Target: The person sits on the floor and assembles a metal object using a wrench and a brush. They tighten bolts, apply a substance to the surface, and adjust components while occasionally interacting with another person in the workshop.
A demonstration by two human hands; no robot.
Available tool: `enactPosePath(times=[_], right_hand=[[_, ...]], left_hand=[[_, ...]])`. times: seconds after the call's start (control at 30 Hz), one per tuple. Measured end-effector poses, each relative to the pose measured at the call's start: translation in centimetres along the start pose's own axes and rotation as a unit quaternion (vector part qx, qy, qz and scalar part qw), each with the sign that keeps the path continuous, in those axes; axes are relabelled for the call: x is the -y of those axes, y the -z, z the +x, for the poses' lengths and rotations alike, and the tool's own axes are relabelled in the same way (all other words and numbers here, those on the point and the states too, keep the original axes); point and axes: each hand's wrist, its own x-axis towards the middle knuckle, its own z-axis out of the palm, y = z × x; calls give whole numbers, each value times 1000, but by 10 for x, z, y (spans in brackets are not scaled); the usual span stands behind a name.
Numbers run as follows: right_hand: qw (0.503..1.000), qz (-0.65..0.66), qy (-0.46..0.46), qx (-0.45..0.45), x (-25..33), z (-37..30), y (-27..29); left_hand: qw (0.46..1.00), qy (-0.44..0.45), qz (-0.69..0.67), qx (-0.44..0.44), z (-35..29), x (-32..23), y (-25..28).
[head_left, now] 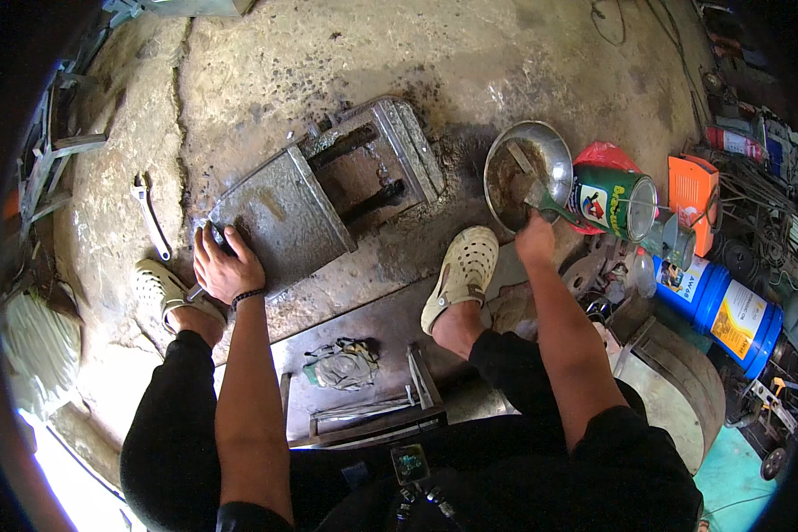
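A heavy, oily grey metal casting (pixel 279 208), with a rectangular opening and raised crossbars, lies aslant on the floor in front of me. My left hand (pixel 229 264) grips its near left end, fingers bent over the edge and thumb apart. A thin metal rod (pixel 196 292) shows beside that palm; whether it belongs to the casting I cannot tell. My right hand (pixel 535 240) is closed around a green-handled paintbrush (pixel 550 205). The brush head is inside a round metal bowl (pixel 560 158) of brownish liquid. A flat strip (pixel 520 158) also lies in the bowl.
An adjustable wrench (pixel 152 218) lies left of the casting. Right of the bowl are a green can (pixel 640 209), a red plastic bag (pixel 605 156), an orange tool case (pixel 692 197) and a blue bucket (pixel 762 330). A low stool (pixel 363 434) with a rag (pixel 341 364) stands between my legs.
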Motion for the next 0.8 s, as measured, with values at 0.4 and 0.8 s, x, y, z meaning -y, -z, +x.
enactPosePath(times=[0.4,0.8], right_hand=[[927,229,111,-276,-5,70,-33],[989,-46,-15,140,6,87,-101]], left_hand=[[1000,-11,2,-3,1,-1,0],[999,-2,47,-3,2,20,18]])
